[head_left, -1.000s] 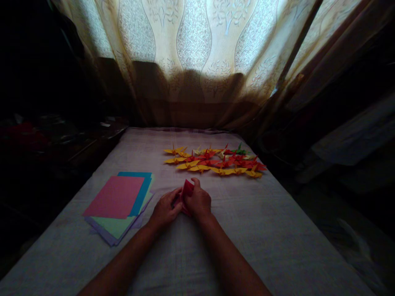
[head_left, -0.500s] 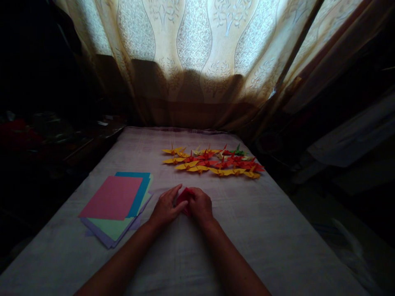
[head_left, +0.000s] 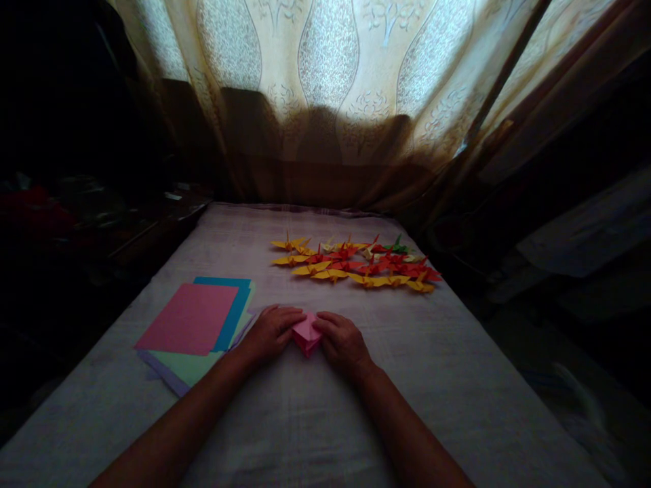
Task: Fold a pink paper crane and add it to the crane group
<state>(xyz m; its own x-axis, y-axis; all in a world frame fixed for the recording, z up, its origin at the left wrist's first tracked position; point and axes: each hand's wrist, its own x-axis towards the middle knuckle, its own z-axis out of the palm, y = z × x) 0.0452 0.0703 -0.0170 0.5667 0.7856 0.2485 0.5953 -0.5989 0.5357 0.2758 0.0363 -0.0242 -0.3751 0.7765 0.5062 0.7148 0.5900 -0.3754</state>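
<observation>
A small folded piece of pink origami paper is between my hands, over the near middle of the cloth-covered table. My left hand grips its left side, fingers bent toward it. On its right side my right hand pinches it, thumb and fingertips at the edge. The lower part of the paper looks darker pink and shows layered folds. To the left lies a stack of square paper sheets, pink on top, with blue, pale green and lilac beneath; my left forearm hides part of it.
Several folded paper cranes in yellow, red, cream and green stand in rows at the far right of the table. Beyond the table hangs a patterned curtain. Dark cluttered furniture flanks the left edge.
The folded paper has turned and opened out, now showing a light pink face. My hands have moved slightly apart to its two sides. The view has shifted a little.
</observation>
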